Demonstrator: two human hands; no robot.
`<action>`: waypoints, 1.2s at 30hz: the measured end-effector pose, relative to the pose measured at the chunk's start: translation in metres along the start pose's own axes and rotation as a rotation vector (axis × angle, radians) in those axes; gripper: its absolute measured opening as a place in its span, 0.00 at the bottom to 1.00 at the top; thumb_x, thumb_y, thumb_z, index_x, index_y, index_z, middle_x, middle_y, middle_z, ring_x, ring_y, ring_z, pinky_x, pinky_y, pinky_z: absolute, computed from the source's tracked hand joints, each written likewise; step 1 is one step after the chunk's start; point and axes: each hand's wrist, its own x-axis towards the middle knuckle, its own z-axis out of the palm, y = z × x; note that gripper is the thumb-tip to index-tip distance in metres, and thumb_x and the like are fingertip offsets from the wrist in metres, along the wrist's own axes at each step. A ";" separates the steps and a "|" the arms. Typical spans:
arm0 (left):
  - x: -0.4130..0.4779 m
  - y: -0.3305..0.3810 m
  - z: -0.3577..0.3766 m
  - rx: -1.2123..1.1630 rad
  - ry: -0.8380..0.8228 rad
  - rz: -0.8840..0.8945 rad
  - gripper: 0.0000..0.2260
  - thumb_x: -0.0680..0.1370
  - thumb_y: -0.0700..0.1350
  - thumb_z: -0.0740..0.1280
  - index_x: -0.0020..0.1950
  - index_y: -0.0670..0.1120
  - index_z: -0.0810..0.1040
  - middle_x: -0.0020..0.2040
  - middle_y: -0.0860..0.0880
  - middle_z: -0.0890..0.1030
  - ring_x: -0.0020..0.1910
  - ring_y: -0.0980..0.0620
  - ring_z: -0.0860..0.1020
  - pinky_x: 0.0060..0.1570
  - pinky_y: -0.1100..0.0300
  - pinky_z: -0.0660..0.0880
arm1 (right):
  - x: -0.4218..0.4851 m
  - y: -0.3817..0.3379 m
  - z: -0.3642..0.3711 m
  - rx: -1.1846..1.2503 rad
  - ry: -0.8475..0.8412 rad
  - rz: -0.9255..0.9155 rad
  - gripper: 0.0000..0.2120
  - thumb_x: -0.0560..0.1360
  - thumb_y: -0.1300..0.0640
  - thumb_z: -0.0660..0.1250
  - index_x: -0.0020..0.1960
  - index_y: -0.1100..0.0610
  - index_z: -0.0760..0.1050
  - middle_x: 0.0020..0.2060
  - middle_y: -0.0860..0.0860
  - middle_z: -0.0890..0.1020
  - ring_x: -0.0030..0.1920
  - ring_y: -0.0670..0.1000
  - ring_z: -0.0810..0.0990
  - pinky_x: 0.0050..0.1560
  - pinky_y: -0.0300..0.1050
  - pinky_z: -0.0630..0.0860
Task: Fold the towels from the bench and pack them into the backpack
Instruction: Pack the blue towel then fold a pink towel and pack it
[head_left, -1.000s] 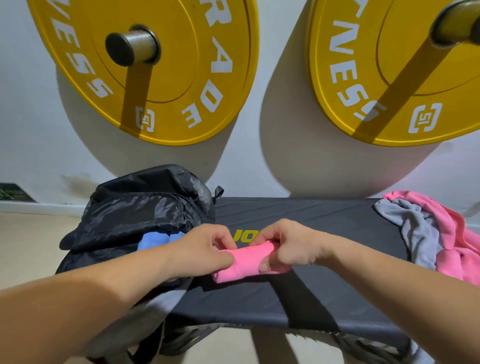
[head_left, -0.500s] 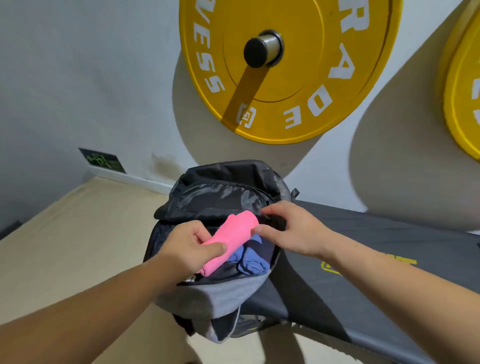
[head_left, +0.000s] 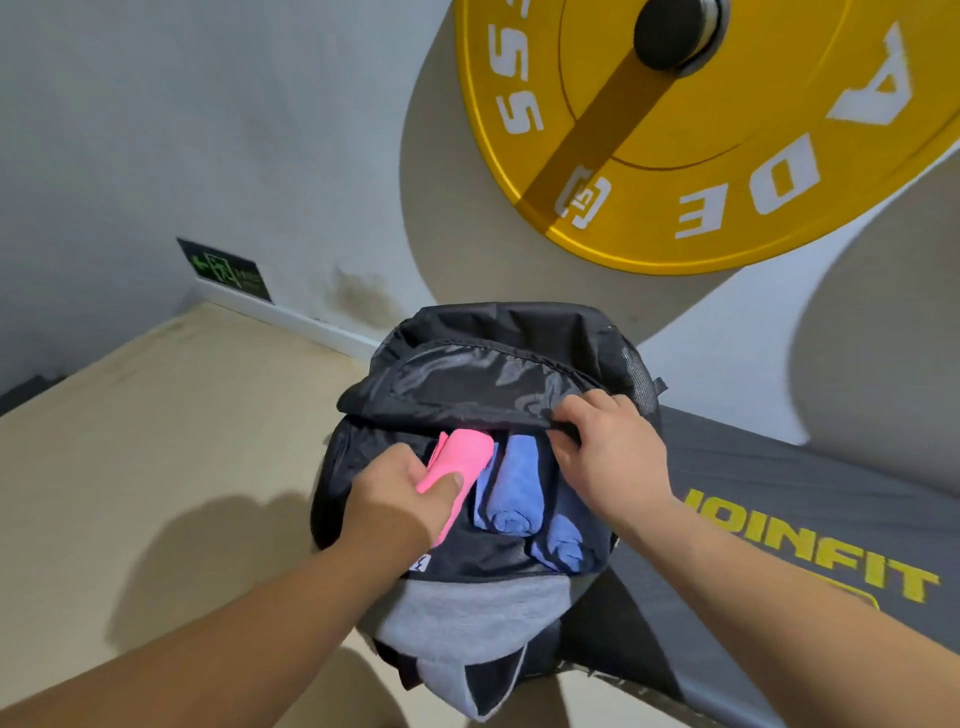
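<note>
A black and grey backpack (head_left: 467, 613) stands open at the left end of the dark bench (head_left: 779, 519). My left hand (head_left: 400, 493) grips a rolled pink towel (head_left: 460, 457), whose far end is inside the opening at the left. Beside it lie two rolled blue towels (head_left: 514, 488) within the bag. My right hand (head_left: 608, 452) pinches the black flap (head_left: 467, 379) at the opening's right edge and holds it back.
A yellow weight plate (head_left: 701, 156) hangs on the wall above the bench. Beige floor (head_left: 156, 441) spreads to the left of the backpack. A green exit sign (head_left: 223, 270) sits low on the wall.
Both hands carried the rolled pink towel left from the bench to the backpack. The left hand has pushed it into the opening, and the right hand has taken hold of the flap.
</note>
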 end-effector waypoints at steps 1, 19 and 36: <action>0.004 0.003 0.003 0.007 0.010 -0.008 0.17 0.73 0.49 0.75 0.36 0.44 0.69 0.34 0.48 0.75 0.34 0.47 0.74 0.34 0.58 0.69 | 0.000 -0.001 0.000 0.031 0.005 0.015 0.07 0.77 0.47 0.66 0.50 0.49 0.78 0.46 0.48 0.79 0.49 0.57 0.76 0.43 0.52 0.77; 0.024 0.014 0.022 0.211 -0.014 0.297 0.08 0.79 0.45 0.65 0.56 0.49 0.81 0.56 0.50 0.78 0.58 0.48 0.74 0.60 0.52 0.73 | -0.006 0.016 -0.012 0.234 -0.076 -0.066 0.15 0.79 0.45 0.62 0.61 0.47 0.81 0.55 0.43 0.79 0.60 0.49 0.75 0.55 0.47 0.77; -0.011 0.046 0.052 0.363 -0.229 0.292 0.14 0.71 0.46 0.66 0.32 0.46 0.63 0.34 0.48 0.68 0.32 0.49 0.66 0.30 0.59 0.64 | -0.012 0.037 -0.020 0.107 -0.110 -0.122 0.12 0.78 0.43 0.64 0.57 0.47 0.79 0.51 0.45 0.77 0.55 0.51 0.77 0.45 0.50 0.80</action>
